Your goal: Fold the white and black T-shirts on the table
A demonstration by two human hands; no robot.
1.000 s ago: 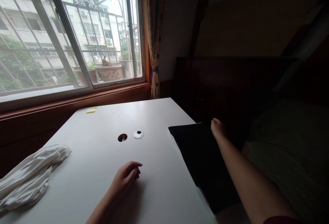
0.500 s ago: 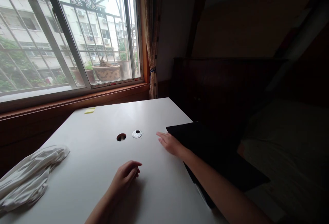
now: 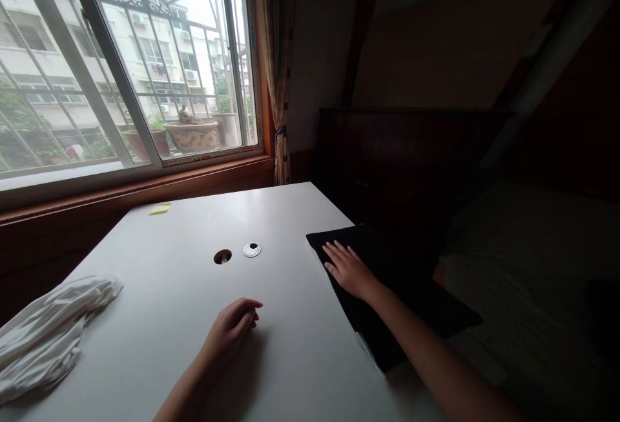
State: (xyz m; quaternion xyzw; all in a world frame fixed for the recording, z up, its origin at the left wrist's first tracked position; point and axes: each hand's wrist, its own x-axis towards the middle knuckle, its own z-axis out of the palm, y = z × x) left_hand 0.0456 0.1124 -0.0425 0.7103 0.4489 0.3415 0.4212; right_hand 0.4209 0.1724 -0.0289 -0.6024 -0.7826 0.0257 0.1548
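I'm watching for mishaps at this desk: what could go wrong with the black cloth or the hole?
The black cloth seems to reach past the right edge of the white tabletop, so it might slide off if the right hand lifts away.
Small items could drop into the uncovered hole, as the round disc lies beside it.

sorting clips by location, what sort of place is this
Probably a room in a home: a patterned curtain tied beside the window, potted plants outside it, and a white table in front.
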